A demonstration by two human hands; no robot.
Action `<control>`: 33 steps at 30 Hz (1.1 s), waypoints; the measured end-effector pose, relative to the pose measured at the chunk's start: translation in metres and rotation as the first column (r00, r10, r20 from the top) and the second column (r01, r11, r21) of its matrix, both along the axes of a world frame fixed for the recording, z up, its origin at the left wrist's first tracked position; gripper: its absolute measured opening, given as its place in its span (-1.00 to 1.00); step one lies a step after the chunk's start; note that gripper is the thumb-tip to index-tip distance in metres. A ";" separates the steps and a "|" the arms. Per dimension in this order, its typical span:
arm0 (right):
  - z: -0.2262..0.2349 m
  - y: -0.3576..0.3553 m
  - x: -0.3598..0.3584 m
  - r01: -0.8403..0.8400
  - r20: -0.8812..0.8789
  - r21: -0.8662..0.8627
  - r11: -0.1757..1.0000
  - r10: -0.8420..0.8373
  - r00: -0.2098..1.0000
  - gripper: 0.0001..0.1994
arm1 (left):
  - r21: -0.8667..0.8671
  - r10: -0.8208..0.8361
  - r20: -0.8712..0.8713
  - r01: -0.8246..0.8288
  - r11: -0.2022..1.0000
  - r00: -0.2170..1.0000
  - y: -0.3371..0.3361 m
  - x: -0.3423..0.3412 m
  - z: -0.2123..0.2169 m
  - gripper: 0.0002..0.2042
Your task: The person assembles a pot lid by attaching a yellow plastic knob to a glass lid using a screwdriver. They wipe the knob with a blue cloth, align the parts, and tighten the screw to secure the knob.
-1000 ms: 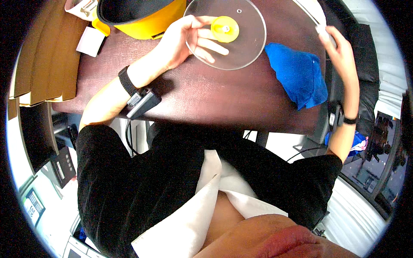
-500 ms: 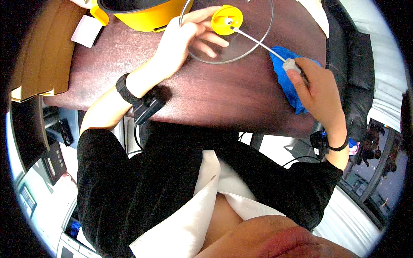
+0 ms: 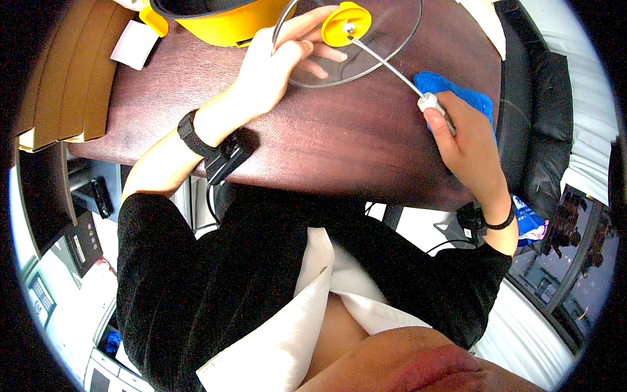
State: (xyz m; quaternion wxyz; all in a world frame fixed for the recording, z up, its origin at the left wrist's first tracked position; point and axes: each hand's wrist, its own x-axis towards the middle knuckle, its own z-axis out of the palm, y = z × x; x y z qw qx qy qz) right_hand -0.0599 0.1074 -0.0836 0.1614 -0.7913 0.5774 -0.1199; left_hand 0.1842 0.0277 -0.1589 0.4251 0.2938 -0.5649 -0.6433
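A clear round glass lid [image 3: 395,26] with a dark rim is held tilted above the table by my left hand [image 3: 261,78], whose thumb and fingers grip its left edge. Some of the fingers show through the glass. On the lid sits a round yellow knob [image 3: 334,26] with a metal screw in its middle. My right hand [image 3: 469,140] is wrapped round the pale handle of a screwdriver [image 3: 389,66]. Its long metal shaft points up and left, and the tip is at or very near the screw. Contact there is too small to tell.
A yellow pot [image 3: 222,26] with a dark inside stands at the far left of the brown table [image 3: 353,144]. Beside it lies a white paper [image 3: 135,44]. Cardboard [image 3: 72,72] is at the left, a blue cloth [image 3: 457,90] by my right hand, a black chair [image 3: 552,104] rightward.
My right hand and the screwdriver handle have shifted left and slightly down, showing a different part of the blue cloth. The lid and knob have tilted a little, with the rim's lower edge rising.
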 end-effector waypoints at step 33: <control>-0.003 0.006 0.007 0.039 0.046 -0.022 0.999 -0.037 0.998 -0.77 | -0.174 -0.024 0.045 0.031 0.984 0.999 -0.003 0.006 -0.010 -0.45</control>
